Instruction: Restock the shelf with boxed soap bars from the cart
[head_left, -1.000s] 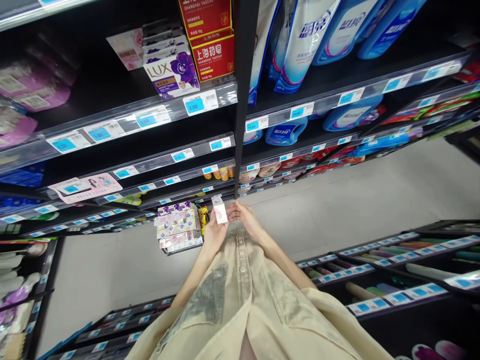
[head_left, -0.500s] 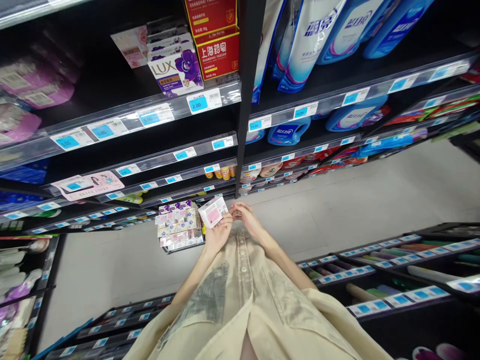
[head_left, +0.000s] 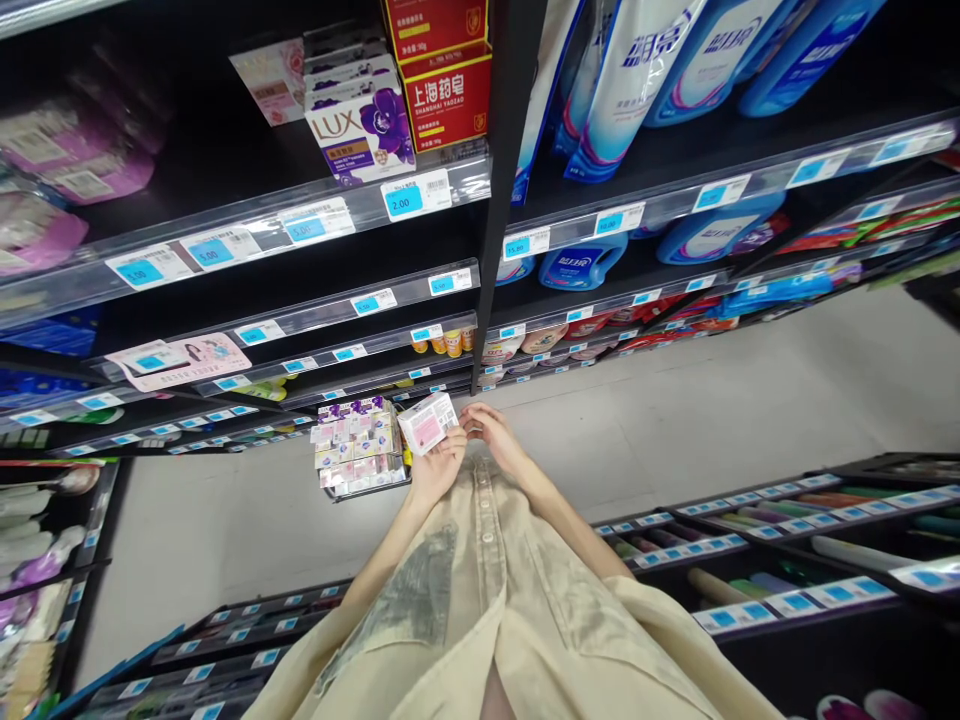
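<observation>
In my left hand (head_left: 444, 458) is a small white and pink soap box (head_left: 430, 424), tilted, with its printed side and barcode facing up. My fingers are closed around its lower right corner. Just right of the box, my right hand (head_left: 491, 432) has its fingers curled in towards the thumb. Whatever may be between those fingertips is too small or hidden to make out. Left of the held box stands a wire basket (head_left: 369, 492) packed with stacked soap boxes (head_left: 352, 447), some with purple LUX fronts.
Dark shelves with price tags rise ahead. They carry LUX soap (head_left: 361, 135), red soap boxes (head_left: 450, 100) and blue detergent bottles (head_left: 574, 265). A black upright (head_left: 497, 200) divides the bays. Grey floor (head_left: 600, 420) runs between these shelves and another row (head_left: 795, 600) behind me.
The view has shifted slightly, so the near shelf sits a little further right and higher. The soap box in my left hand has tilted slightly; both hands stay nearly in place.
</observation>
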